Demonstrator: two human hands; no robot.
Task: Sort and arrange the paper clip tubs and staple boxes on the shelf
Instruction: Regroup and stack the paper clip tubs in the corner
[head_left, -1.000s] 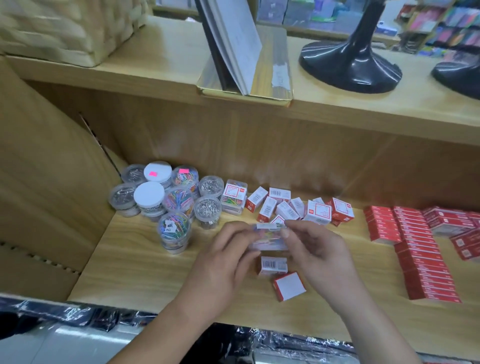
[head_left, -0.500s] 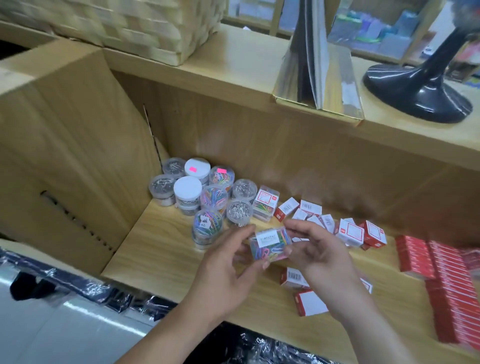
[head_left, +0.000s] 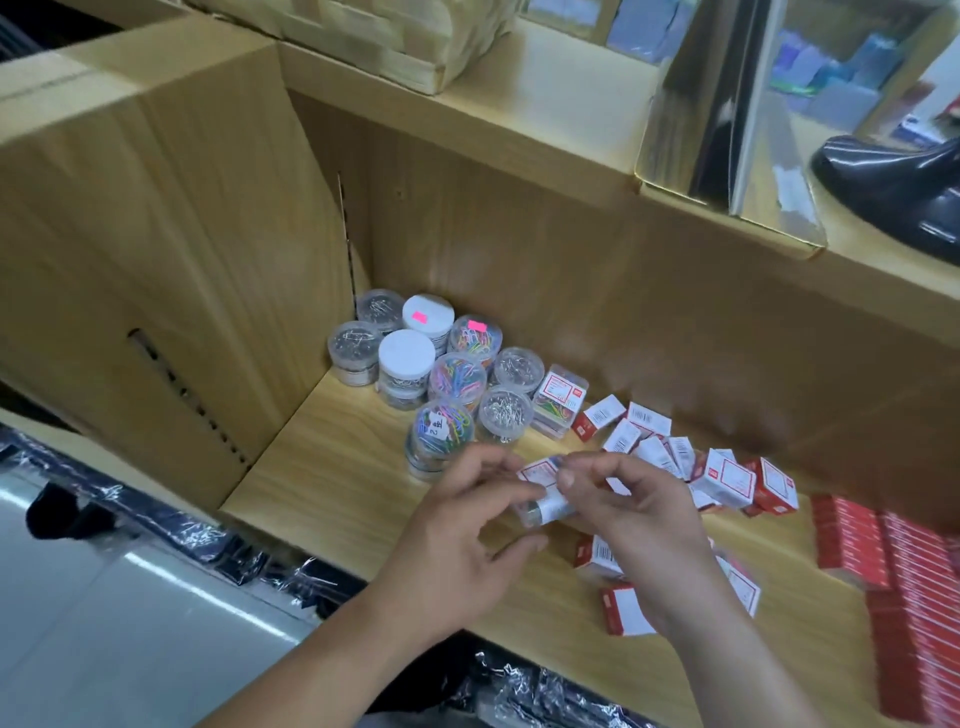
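Pinches clear box (head_left: 543, 493) at both ends with left hand (head_left: 467, 525) and right hand (head_left: 639, 525), just in front of tub cluster (head_left: 431, 364). Advise keeping it level and seating it flush beside matching box (head_left: 561, 405) right of cluster. Note bare shelf (head_left: 322, 467) front-left of cluster, front edge near; staple boxes (head_left: 644, 441) crowd right of cluster.

so both forearms angle in from below the box (head_left: 540, 491). left hand (head_left: 467, 525) curls its fingers onto the box's left end, thumb loose underneath; right hand (head_left: 628, 512) pinches the right side, fingers bent
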